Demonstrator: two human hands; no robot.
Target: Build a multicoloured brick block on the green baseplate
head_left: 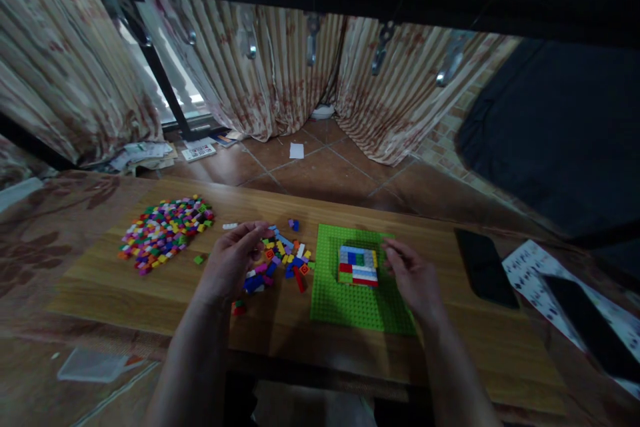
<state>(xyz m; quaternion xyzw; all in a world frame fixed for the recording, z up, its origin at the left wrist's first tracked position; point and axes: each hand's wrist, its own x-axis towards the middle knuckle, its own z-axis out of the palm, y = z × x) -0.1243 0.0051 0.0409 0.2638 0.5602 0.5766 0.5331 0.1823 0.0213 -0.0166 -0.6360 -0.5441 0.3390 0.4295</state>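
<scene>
A green studded baseplate [330, 300] lies on the wooden board, bearing a small square build of toy bricks [359, 265] in blue, white, red, yellow and green. My right hand [413, 277] hovers at the build's right side, thumb and fingers pinched together; whatever is between them is hidden. Over the left edge of a loose heap of mixed bricks [285, 253] is my left hand [235, 259]. Its fingers are also closed in a pinch, and I cannot make out anything in them. A long red brick [299, 279] lies between that heap and the baseplate.
A large pile of small colourful bricks [167, 230] covers the left of the wooden board [240, 197]. At the right lie a black phone [485, 267], a printed sheet [530, 273] and another dark device [595, 327]. A black rail with metal hooks [313, 40] crosses above.
</scene>
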